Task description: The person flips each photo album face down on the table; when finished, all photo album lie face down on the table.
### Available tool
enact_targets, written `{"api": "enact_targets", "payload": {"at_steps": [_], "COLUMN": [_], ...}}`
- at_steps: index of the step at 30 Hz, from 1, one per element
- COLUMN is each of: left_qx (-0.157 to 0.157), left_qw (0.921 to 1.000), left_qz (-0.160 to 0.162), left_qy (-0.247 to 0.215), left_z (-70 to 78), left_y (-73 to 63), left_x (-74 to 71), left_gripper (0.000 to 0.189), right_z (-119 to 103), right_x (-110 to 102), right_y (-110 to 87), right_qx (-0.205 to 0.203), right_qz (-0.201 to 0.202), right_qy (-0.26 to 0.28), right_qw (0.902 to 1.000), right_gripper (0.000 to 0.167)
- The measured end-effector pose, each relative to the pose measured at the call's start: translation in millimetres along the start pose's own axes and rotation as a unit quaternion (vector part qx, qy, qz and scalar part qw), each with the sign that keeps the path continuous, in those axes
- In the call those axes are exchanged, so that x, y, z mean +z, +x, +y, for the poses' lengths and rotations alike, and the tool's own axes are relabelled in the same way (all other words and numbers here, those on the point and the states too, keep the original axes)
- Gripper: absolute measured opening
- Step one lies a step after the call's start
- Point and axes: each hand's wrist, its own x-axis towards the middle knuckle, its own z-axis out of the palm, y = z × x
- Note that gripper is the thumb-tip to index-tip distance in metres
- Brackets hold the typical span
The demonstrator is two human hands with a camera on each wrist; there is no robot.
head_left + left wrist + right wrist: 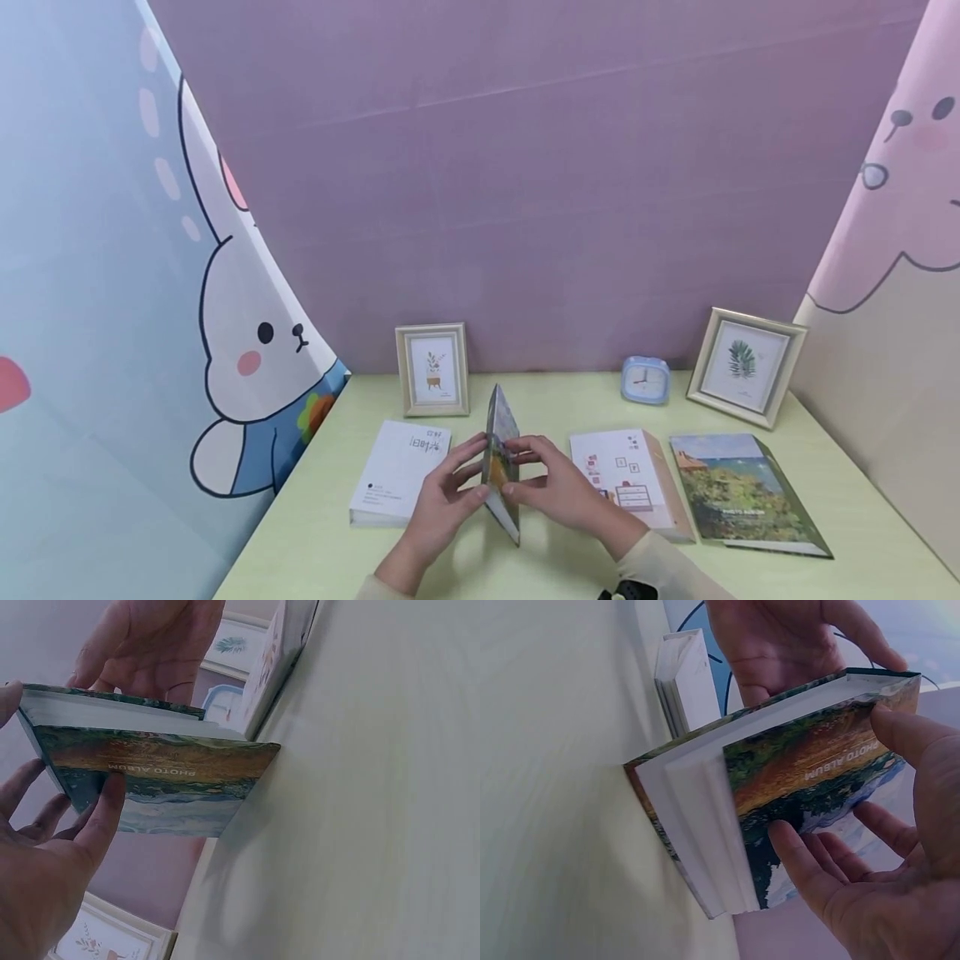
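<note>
1. Left hand [446, 496]: its grip holds the photo album [495, 475] from the left.
2. The album is upright, between the left and right edges of the table [300, 533]. It may slip or fall open, if the hands press unequally. Its painted covers, green and orange, look slightly parted.
3. Right hand [555, 487]: its grip holds the other side.

A pale green table [558, 404] bears two white-covered books [401, 475], a photo album [742, 492], a clock [645, 381] and two frames [433, 371].
</note>
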Motion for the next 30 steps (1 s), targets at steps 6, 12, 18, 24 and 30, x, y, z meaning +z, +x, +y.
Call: {"api": "enact_targets", "payload": {"at_steps": [6,12,18,24,30], "left_qx": [0.027,0.023,-0.004,-0.029,-0.073], "left_qw": [0.9994,0.9993,0.9997,0.9994,0.9970], "left_qz": [-0.012,-0.020,-0.019,-0.022,-0.025], "left_qy": [0.020,0.022,0.017,0.002,0.007], "left_z": [0.8,3.7,0.8,-4.9,-6.6], "left_y": [5.4,9.2,10.7,13.6,14.5], "left_x": [1.2,5.1,8.7,11.4,14.8], "left_gripper": [0.054,0.051,0.051,0.056,0.060], "right_z": [-6.9,-13.1,-14.4,-14.8,-11.3], "right_x": [-5.2,-11.1,-16.7,-21.7,-28.5], "right_y": [-0.3,-1.6,-3.2,-5.5,-8.6], "right_qx": [-0.014,-0.009,-0.011,-0.008,0.006], "right_qz": [-0.002,0.005,0.008,0.012,0.008], "right_qy": [-0.005,0.009,0.025,0.031,0.052], "right_qw": [0.9999,0.9999,0.9996,0.9994,0.9986], "right_gripper": [0.060,0.059,0.058,0.055,0.054]}}
